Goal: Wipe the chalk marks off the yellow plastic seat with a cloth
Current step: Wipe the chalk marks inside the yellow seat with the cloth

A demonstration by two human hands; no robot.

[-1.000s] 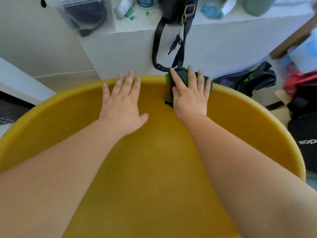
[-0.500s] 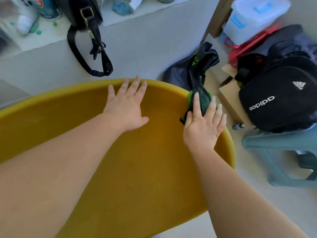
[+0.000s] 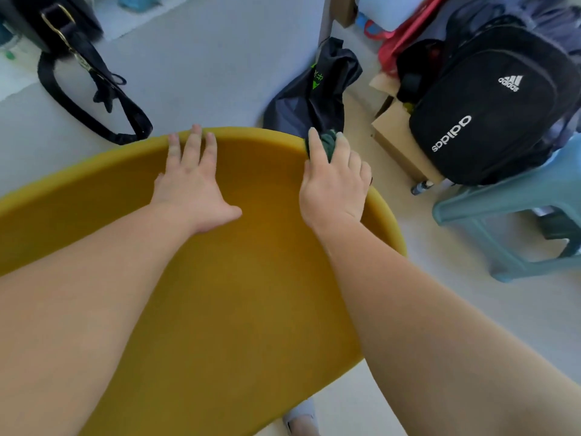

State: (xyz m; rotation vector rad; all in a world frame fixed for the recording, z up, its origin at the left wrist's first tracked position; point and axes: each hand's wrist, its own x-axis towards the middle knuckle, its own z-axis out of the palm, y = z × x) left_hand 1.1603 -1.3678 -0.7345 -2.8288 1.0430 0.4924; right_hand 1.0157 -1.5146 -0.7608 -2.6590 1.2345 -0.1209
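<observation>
The yellow plastic seat (image 3: 251, 278) fills the middle of the view, its curved rim running from far left to right. My left hand (image 3: 191, 184) lies flat on the seat near the far rim, fingers spread, holding nothing. My right hand (image 3: 334, 180) presses a dark green cloth (image 3: 328, 141) onto the right part of the rim; only a small bunch of cloth shows between the fingers. No chalk marks are visible on the exposed yellow surface.
A black Adidas backpack (image 3: 490, 102) rests on a teal plastic stool (image 3: 515, 212) at the right. A dark bag (image 3: 317, 89) lies just beyond the rim. A black strap (image 3: 94, 99) hangs against the white wall at the left. A cardboard box (image 3: 396, 136) sits beside the backpack.
My right hand has slid the cloth from the far middle of the rim around to its right side. The view has swung right. My left hand stays flat near the far rim.
</observation>
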